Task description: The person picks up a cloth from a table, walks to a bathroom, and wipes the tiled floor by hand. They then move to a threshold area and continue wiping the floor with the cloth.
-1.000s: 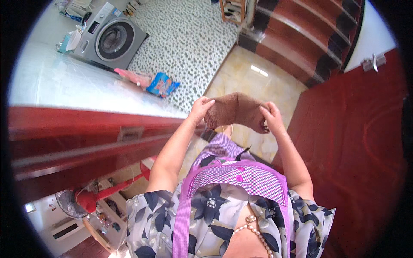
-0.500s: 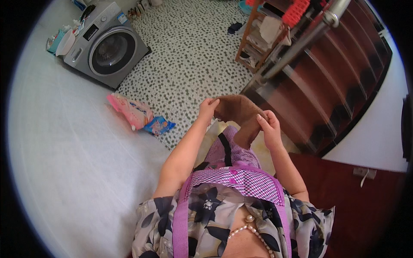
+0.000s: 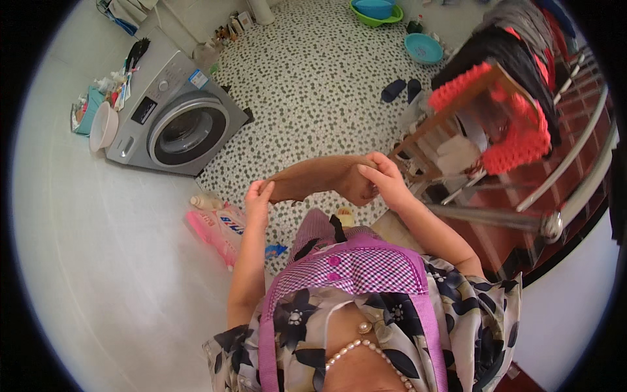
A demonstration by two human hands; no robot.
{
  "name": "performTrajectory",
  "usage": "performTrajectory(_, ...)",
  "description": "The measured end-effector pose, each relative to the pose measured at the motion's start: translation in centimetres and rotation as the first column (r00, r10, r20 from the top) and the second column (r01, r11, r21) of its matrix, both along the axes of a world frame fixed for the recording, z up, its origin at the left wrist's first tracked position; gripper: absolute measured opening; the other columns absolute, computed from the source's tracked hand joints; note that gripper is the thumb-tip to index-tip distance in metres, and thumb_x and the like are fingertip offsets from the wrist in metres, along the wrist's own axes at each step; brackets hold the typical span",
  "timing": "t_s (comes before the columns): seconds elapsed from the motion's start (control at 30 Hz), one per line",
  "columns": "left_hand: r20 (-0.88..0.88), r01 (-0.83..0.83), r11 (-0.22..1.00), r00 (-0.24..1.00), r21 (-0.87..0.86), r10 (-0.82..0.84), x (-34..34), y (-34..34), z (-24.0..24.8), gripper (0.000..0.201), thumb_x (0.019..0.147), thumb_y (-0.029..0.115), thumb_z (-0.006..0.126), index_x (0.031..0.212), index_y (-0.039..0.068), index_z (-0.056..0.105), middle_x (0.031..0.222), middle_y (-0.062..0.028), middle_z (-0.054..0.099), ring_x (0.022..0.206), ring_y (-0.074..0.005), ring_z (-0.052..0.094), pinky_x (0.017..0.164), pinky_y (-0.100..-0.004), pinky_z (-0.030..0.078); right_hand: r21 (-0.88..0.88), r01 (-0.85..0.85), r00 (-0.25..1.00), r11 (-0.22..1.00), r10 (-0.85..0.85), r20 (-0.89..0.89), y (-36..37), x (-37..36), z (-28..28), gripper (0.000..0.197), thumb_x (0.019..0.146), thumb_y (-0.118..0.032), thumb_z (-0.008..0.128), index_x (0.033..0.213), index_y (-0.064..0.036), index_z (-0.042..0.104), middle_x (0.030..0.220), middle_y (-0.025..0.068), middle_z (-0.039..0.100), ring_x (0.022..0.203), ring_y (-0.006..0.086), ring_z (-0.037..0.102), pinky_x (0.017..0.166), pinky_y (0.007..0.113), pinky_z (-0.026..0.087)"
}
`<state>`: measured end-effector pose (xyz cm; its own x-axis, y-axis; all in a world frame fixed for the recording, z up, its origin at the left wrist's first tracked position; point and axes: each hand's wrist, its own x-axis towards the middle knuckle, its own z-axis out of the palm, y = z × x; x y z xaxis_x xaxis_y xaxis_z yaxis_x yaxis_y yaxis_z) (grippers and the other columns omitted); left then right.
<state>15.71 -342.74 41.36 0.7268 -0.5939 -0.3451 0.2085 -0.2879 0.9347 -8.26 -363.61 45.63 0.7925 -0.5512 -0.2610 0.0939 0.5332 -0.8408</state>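
A brown cloth (image 3: pixel 313 176) is stretched sideways in front of me, above the pebble-patterned floor. Its left end is pinched between the thumb and fingers of my left hand (image 3: pixel 258 196). The right end, where the fabric hangs in a fold, is gripped by my right hand (image 3: pixel 390 183) with the thumb on top. The lower edge of the cloth sags and looks uneven. Below it is the purple checked apron (image 3: pixel 385 273) that I wear, with a black strap hanging at its front.
A grey washing machine (image 3: pixel 163 104) stands at the left. Near my left arm lies a pink detergent bag (image 3: pixel 219 232) beside a pale bottle (image 3: pixel 206 202). To the right are a wooden rack (image 3: pixel 428 153) and a metal stair rail (image 3: pixel 496 219). Dark slippers (image 3: pixel 393 90) and a blue basin (image 3: pixel 424 49) sit farther off.
Both hands, with the brown cloth between them, have shifted left in view, and the cloth is spread wider and more level. My view has turned, showing more of the rack and basins.
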Motion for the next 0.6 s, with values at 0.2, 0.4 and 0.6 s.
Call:
performTrajectory(0.2, 0.196, -0.173, 0.983, 0.967, 0.053, 0.160, 7.6, -4.4, -0.4, 0.013, 0.082, 0.014, 0.061, 0.085, 0.003, 0.055, 0.076, 0.0003, 0.054, 0.070, -0.0079, 0.049, 0.060, -0.0240, 0.041, -0.154, -0.099, 0.991, 0.983, 0.111, 0.069, -8.1, 10.1, 1.4, 0.010, 0.086, -0.013, 0.056, 0.089, -0.0033, 0.052, 0.076, -0.0020, 0.052, 0.070, 0.0042, 0.048, 0.060, 0.020, 0.041)
performTrajectory(0.4, 0.289, -0.166, 0.983, 0.948, 0.081, 0.136, 18.7, -16.7, 3.6, 0.015, 0.082, 0.013, 0.060, 0.091, 0.002, 0.056, 0.079, 0.0004, 0.055, 0.074, -0.0086, 0.049, 0.065, -0.0232, 0.041, -0.390, -0.302, 0.953, 0.870, 0.288, -0.096, -20.1, 19.5, 2.8, 0.009, 0.087, -0.008, 0.054, 0.093, -0.0023, 0.053, 0.076, -0.0015, 0.053, 0.068, 0.0049, 0.048, 0.057, 0.021, 0.041)
performTrajectory(0.6, 0.437, 0.115, 0.984, 0.885, 0.134, -0.162, 31.7, -34.8, 9.7, 0.020, 0.084, 0.013, 0.056, 0.100, 0.000, 0.057, 0.088, -0.0045, 0.062, 0.082, -0.0109, 0.056, 0.073, -0.0261, 0.045, -0.389, -0.166, 0.983, 0.906, 0.122, -0.136, -36.1, 26.6, 7.2, 0.019, 0.088, -0.009, 0.053, 0.104, -0.0002, 0.053, 0.085, 0.0004, 0.056, 0.077, 0.0078, 0.051, 0.065, 0.023, 0.043)
